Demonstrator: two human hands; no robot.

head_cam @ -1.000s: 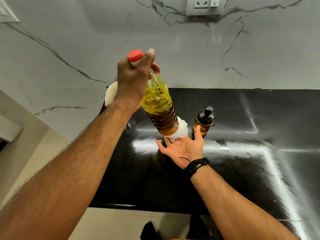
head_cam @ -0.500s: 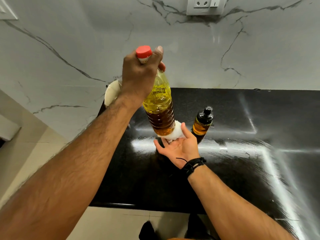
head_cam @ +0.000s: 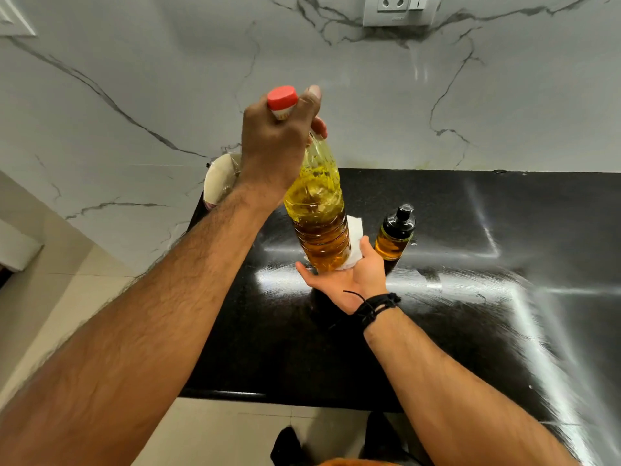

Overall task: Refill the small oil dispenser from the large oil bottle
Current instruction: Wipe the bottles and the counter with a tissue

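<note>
Left hand (head_cam: 279,146) fingers curl round the neck of the capped large oil bottle (head_cam: 319,210) held above the black surface (head_cam: 470,331); open right hand (head_cam: 349,280) cups its base; small oil dispenser (head_cam: 395,233) stands just beside, closed; uncapping likely comes next.

Single view, head-worn, wide-angle. Camera looked forward and steeply down over the black counter (head_cam: 437,331) from its front edge, close above both forearms. Marble wall (head_cam: 504,112) stood behind the counter, wall socket (head_cam: 396,10) at top of frame, floor tiles (head_cam: 235,432) below the front edge.
</note>
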